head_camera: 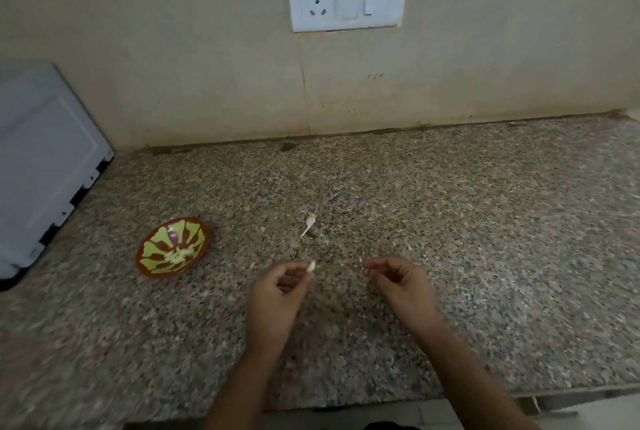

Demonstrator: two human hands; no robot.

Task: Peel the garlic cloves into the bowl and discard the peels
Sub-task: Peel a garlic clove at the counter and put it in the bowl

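Note:
A red bowl (147, 258) with a yellow-green pattern sits on the granite counter at the left, with several peeled cloves (179, 255) inside. Just right of the bowl, my left hand (277, 294) pinches a pale garlic clove (312, 267) at its fingertips. My right hand (398, 282) hovers beside it and pinches a small bit of peel (361, 261). A gap of counter separates the two hands. A garlic stem with peel (308, 225) lies on the counter beyond them.
The speckled granite counter (450, 221) runs to a front edge near the bottom. A white appliance (45, 159) stands at the left edge. A switch and socket plate (346, 1) is on the beige wall behind.

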